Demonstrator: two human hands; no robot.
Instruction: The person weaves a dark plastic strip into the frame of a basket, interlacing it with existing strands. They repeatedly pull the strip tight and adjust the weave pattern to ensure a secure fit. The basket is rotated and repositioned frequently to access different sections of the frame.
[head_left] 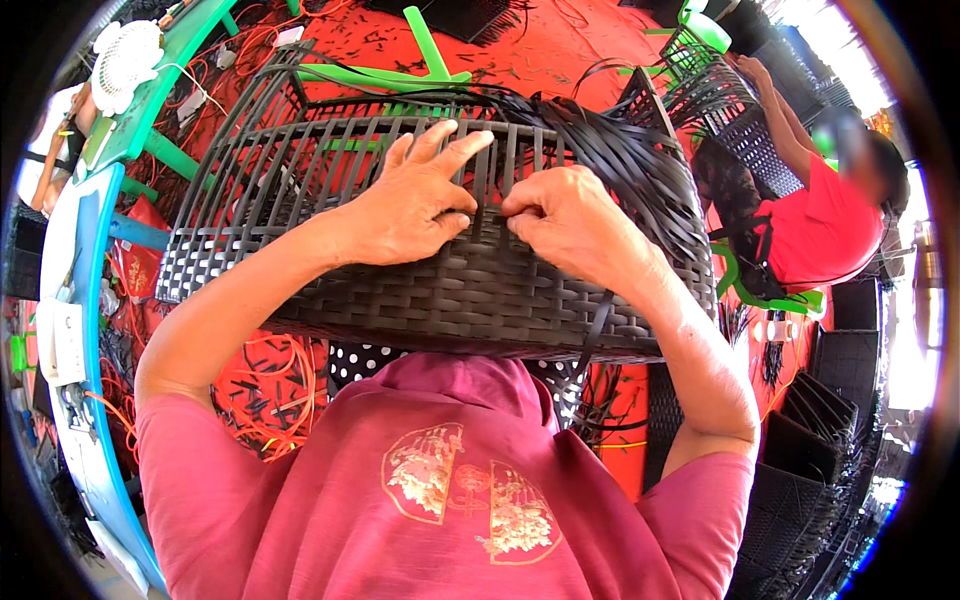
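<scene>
Left hand (425,200) spreads its fingers over a half-woven dark wicker basket (430,295); right hand (575,220) curls, its grip hidden; loose flat strips (635,165) drape across the basket's right end.

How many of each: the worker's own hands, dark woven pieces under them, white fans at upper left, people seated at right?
Own hands: 2 (left hand, right hand)
Dark woven piece: 1
White fan: 1
Seated person: 1
Total: 5
</scene>
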